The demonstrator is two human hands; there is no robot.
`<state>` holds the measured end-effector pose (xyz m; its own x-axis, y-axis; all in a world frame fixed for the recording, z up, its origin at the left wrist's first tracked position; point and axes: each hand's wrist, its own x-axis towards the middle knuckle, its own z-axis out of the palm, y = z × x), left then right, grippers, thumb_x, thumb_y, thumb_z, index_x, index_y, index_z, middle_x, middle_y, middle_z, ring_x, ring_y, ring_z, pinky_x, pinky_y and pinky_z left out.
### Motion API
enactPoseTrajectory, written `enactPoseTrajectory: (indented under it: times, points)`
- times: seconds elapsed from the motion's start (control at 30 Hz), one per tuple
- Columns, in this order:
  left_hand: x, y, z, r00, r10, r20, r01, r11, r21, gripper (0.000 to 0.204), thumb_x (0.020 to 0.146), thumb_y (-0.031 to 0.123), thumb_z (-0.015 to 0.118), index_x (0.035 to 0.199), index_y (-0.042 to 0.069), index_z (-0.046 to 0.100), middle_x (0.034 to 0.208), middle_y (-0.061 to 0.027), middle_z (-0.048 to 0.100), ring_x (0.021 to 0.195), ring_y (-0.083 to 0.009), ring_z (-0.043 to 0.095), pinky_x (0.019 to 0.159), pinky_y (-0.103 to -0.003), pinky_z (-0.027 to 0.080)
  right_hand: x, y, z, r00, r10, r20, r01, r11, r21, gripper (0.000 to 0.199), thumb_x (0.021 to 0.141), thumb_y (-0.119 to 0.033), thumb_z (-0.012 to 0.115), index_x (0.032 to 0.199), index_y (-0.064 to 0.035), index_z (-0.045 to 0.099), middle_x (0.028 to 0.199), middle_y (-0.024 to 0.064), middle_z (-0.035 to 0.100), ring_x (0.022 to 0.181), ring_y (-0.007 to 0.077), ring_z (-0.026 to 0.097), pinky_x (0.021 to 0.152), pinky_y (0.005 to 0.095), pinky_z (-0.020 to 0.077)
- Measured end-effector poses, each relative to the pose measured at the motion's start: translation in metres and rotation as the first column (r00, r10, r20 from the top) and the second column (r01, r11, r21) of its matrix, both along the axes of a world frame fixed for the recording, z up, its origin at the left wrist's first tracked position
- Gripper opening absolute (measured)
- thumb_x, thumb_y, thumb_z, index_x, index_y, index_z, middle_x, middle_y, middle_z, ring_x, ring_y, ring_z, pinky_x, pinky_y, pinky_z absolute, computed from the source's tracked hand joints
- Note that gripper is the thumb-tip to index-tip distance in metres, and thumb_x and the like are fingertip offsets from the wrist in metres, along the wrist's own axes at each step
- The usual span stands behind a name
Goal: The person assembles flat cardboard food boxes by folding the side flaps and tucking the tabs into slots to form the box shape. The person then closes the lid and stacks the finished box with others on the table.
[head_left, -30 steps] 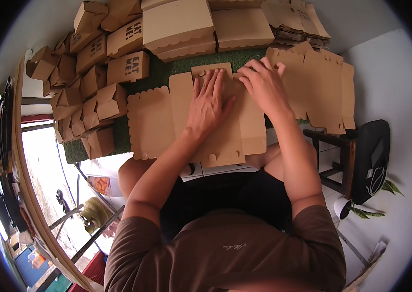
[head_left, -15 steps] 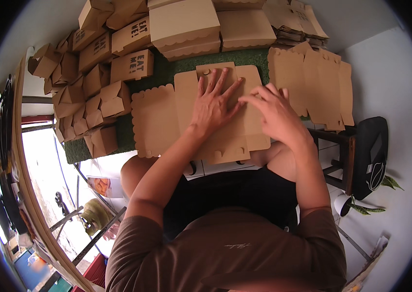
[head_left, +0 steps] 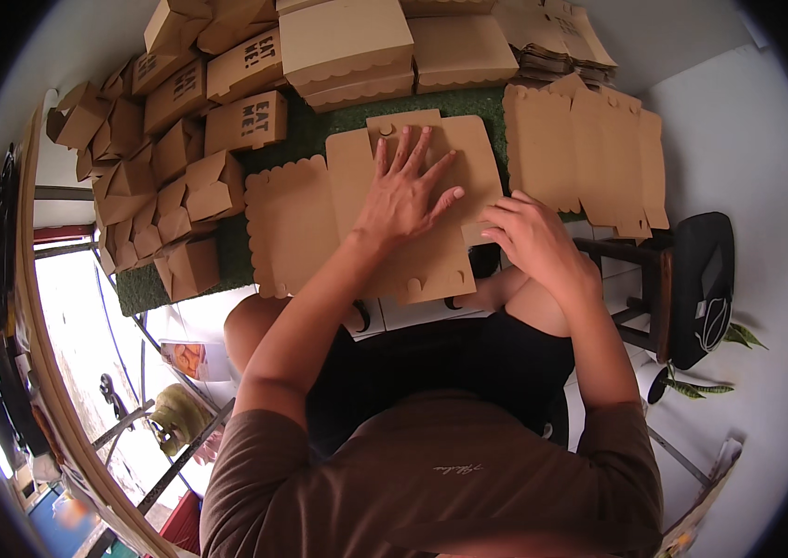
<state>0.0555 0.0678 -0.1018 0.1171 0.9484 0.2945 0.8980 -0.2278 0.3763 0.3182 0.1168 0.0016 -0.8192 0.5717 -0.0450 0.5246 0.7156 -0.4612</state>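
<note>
A flat brown cardboard box blank with scalloped edges lies on a green mat in front of me. My left hand presses flat on its middle panel, fingers spread. At the blank's right edge my right hand curls its fingers around a small side flap, near the table's front edge.
Several folded brown boxes are piled at the left and back. A stack of flat blanks lies to the right, closed boxes at the back. A dark stool stands at the right on the white floor.
My right hand has slid from the blank's top right down to its right edge near me. My left hand stays pressed on the middle panel.
</note>
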Motion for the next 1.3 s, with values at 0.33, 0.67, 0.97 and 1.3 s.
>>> enactPoseTrajectory:
  times: [0.33,0.67,0.97,1.3]
  points:
    - [0.002,-0.004,0.011,0.987,-0.153,0.042,0.156,0.982,-0.102,0.087,0.110,0.078,0.064,0.180,0.026,0.055,0.192,-0.0245,0.035,0.179,-0.0507,0.025,0.144,-0.073,0.018,-0.013,0.010,-0.024,0.979,-0.192,-0.074,0.192,0.981,-0.013,0.019,0.106,-0.003,0.075,0.125,-0.0032,0.070,0.124,0.0182,0.071,0.109,0.0475,0.076,0.090,0.0586,0.0626]
    - [0.019,-0.006,0.011,0.997,-0.035,0.072,0.044,0.991,-0.125,0.091,0.099,0.067,0.084,0.177,0.027,0.059,0.192,-0.0235,0.036,0.179,-0.0480,0.029,0.145,-0.071,0.017,0.009,-0.055,-0.026,0.964,-0.038,0.264,-0.053,0.943,0.329,0.064,0.103,-0.002,0.065,0.166,0.0045,0.060,0.171,0.0154,0.060,0.145,0.0310,0.063,0.110,0.0465,0.0611]
    - [0.019,-0.003,0.014,0.997,-0.036,0.071,0.049,0.981,-0.186,0.096,0.093,0.065,0.090,0.177,0.030,0.059,0.193,-0.0192,0.035,0.180,-0.0444,0.027,0.146,-0.070,0.017,0.018,-0.069,-0.036,0.951,-0.102,0.291,-0.003,0.941,0.338,0.073,0.104,-0.004,0.067,0.175,0.0041,0.052,0.184,0.0166,0.052,0.162,0.0354,0.054,0.116,0.0471,0.0545]
    - [0.019,-0.002,0.018,0.999,-0.034,0.036,0.040,0.980,-0.195,0.095,0.094,0.065,0.089,0.177,0.030,0.059,0.194,-0.0180,0.036,0.181,-0.0417,0.027,0.146,-0.068,0.018,0.031,-0.070,-0.032,0.916,-0.173,0.363,0.044,0.941,0.336,0.078,0.103,-0.001,0.068,0.178,0.0018,0.049,0.186,0.0154,0.050,0.168,0.0406,0.048,0.121,0.0556,0.0499]
